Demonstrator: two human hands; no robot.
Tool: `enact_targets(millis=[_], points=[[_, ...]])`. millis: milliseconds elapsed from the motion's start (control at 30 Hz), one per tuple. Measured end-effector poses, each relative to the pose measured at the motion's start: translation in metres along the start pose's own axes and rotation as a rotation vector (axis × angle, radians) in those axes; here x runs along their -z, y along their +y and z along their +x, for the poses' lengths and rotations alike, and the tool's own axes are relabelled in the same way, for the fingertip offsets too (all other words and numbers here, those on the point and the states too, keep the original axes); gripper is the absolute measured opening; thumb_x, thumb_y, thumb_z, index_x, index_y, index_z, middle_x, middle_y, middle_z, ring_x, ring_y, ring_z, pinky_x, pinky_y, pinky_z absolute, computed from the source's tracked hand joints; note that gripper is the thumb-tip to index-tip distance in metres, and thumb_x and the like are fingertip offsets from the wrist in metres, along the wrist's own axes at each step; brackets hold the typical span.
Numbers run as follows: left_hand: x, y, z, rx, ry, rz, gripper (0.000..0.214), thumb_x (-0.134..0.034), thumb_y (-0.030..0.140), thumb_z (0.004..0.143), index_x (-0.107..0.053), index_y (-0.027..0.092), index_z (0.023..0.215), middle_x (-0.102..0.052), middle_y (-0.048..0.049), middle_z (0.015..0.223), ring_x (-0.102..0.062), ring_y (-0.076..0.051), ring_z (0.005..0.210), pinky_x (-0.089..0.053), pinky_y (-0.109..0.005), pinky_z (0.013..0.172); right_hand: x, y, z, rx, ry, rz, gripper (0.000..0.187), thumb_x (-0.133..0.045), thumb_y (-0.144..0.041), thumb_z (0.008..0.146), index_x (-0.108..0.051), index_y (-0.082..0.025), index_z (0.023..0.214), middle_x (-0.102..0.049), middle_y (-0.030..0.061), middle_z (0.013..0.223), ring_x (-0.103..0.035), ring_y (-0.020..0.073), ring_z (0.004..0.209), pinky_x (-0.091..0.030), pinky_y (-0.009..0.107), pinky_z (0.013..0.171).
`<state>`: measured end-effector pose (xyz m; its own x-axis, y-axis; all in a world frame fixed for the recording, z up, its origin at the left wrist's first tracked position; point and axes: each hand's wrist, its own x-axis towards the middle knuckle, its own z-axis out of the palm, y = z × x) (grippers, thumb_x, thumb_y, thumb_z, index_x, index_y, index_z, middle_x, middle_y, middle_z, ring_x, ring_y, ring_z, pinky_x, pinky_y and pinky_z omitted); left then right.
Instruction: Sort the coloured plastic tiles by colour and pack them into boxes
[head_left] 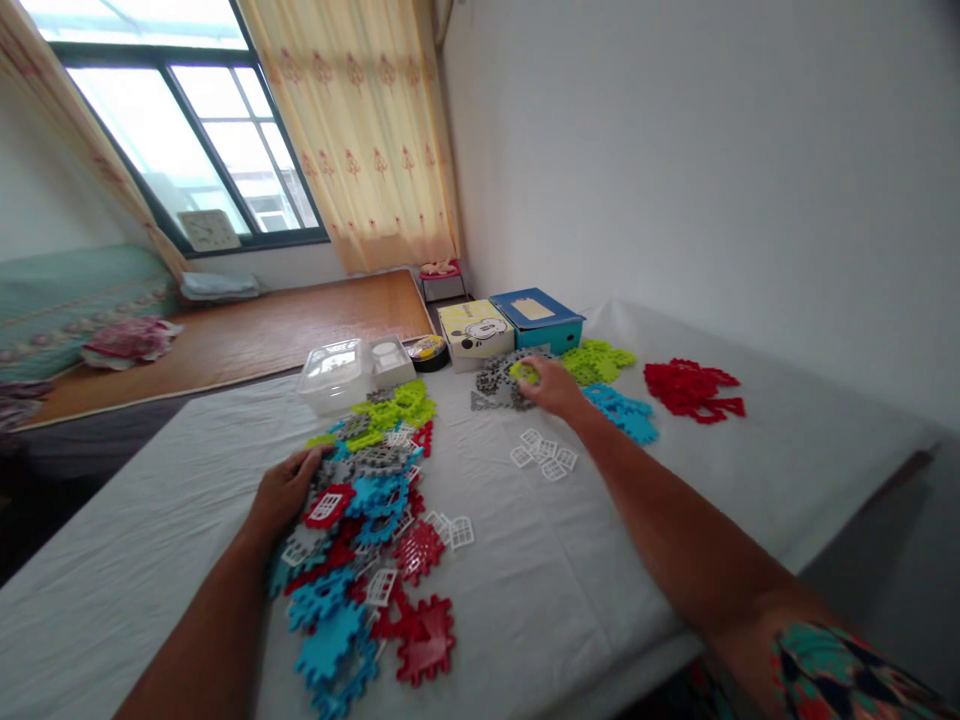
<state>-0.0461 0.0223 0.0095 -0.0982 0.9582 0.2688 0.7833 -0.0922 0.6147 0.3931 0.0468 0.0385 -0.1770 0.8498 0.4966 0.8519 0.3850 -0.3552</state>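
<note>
At the left edge of a mixed heap of plastic interlocking building pieces (367, 490), my left hand (283, 490) has its fingers drawn together. A lime-green piece (321, 440) lies against its fingertips; what they grip, if anything, is hidden. My right hand (556, 388) reaches far forward, closed on a lime-green interlocking piece (525, 373) over a pile of grey pieces (495, 383). Just right of that hand are a lime-green pile (600, 360) and a blue pile (621, 412). Nearer me lie several white window-shaped pieces (544, 452).
A red pile (691, 390) lies farther right on the cloth-covered table (517, 620). Along the back stand a clear plastic box (334, 375), a white box (390, 362), a black roll (429, 353), a yellow box (474, 335) and a blue box (540, 318). A wall (712, 180) borders the right.
</note>
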Motion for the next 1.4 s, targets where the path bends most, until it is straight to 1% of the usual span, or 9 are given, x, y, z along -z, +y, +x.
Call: enact_targets(millis=[100,233,333,500,567,800,1067,1167,1400], points=[[0.0,0.001,0.0,0.011,-0.002,0.006,0.052,-0.044,0.055,0.077,-0.074,0.021,0.101,-0.071,-0.0041,0.114,-0.063,-0.026,0.11,-0.046,-0.034,0.099,0.029,0.068,0.017,-0.28,0.129,-0.158,0.039,-0.056,-0.028,0.084,-0.061,-0.009,0.118,-0.067,0.0153,0.113,-0.062,0.0258,0.102,-0.044,0.035,0.093],[0.001,0.004,-0.001,0.015,-0.002,0.012,0.052,-0.044,0.055,0.077,-0.074,0.021,0.102,-0.071,-0.004,0.114,-0.063,-0.026,0.109,-0.046,-0.034,0.099,0.051,0.127,0.014,-0.406,0.185,-0.324,0.039,-0.046,-0.024,0.089,-0.06,-0.006,0.121,-0.06,0.02,0.125,-0.053,0.0284,0.119,-0.037,0.039,0.101],[0.002,0.007,-0.002,0.017,-0.002,0.018,0.052,-0.044,0.055,0.077,-0.074,0.021,0.103,-0.071,-0.0039,0.113,-0.063,-0.026,0.109,-0.046,-0.034,0.098,0.06,0.143,0.002,-0.49,0.008,-0.367,0.035,-0.039,-0.022,0.091,-0.067,-0.014,0.112,-0.066,0.0151,0.117,-0.058,0.0247,0.111,-0.041,0.034,0.094],[0.002,0.011,-0.003,0.022,0.011,0.002,0.047,-0.045,0.055,0.076,-0.076,0.024,0.096,-0.072,-0.0023,0.11,-0.063,-0.026,0.108,-0.047,-0.035,0.097,0.069,0.143,-0.013,-0.507,-0.362,-0.32,0.026,-0.061,-0.038,0.08,-0.074,-0.02,0.095,-0.072,0.0098,0.1,-0.064,0.0224,0.092,-0.046,0.029,0.079],[0.002,0.01,-0.003,0.022,0.018,-0.003,0.046,-0.045,0.054,0.076,-0.076,0.025,0.094,-0.072,-0.0016,0.11,-0.063,-0.026,0.107,-0.047,-0.034,0.097,0.07,0.138,-0.012,-0.545,-0.449,-0.333,0.029,-0.063,-0.041,0.078,-0.075,-0.022,0.096,-0.071,0.0095,0.102,-0.064,0.0241,0.093,-0.047,0.032,0.08],[0.0,0.002,0.0,0.002,0.011,0.01,0.049,-0.045,0.055,0.077,-0.075,0.023,0.1,-0.072,-0.0035,0.111,-0.063,-0.026,0.108,-0.047,-0.034,0.097,0.045,0.113,-0.005,-0.437,-0.337,-0.448,0.041,-0.046,-0.016,0.086,-0.068,-0.032,0.117,-0.064,0.0108,0.121,-0.05,0.0311,0.118,-0.041,0.055,0.092],[-0.002,0.004,-0.002,0.013,0.003,-0.008,0.052,-0.044,0.054,0.079,-0.074,0.02,0.103,-0.072,-0.0048,0.112,-0.063,-0.025,0.109,-0.046,-0.033,0.097,0.033,0.097,-0.003,-0.423,-0.112,-0.509,0.042,-0.037,-0.012,0.09,-0.064,-0.019,0.121,-0.06,0.0188,0.118,-0.047,0.0332,0.117,-0.04,0.052,0.092],[-0.002,0.009,-0.004,0.034,0.009,-0.02,0.051,-0.044,0.052,0.078,-0.074,0.019,0.103,-0.072,-0.005,0.111,-0.063,-0.025,0.109,-0.046,-0.033,0.097,0.02,0.054,0.004,-0.169,-0.065,-0.286,0.038,-0.04,-0.014,0.091,-0.064,-0.017,0.12,-0.063,0.0149,0.116,-0.051,0.0262,0.113,-0.039,0.04,0.098],[-0.001,0.013,-0.007,0.022,0.009,-0.06,0.049,-0.045,0.052,0.079,-0.074,0.019,0.1,-0.072,-0.0042,0.11,-0.063,-0.024,0.107,-0.046,-0.034,0.096,-0.053,-0.084,0.006,0.467,-0.4,0.115,0.033,-0.055,-0.014,0.086,-0.064,-0.021,0.117,-0.067,0.0087,0.113,-0.057,0.0205,0.105,-0.04,0.037,0.098]])
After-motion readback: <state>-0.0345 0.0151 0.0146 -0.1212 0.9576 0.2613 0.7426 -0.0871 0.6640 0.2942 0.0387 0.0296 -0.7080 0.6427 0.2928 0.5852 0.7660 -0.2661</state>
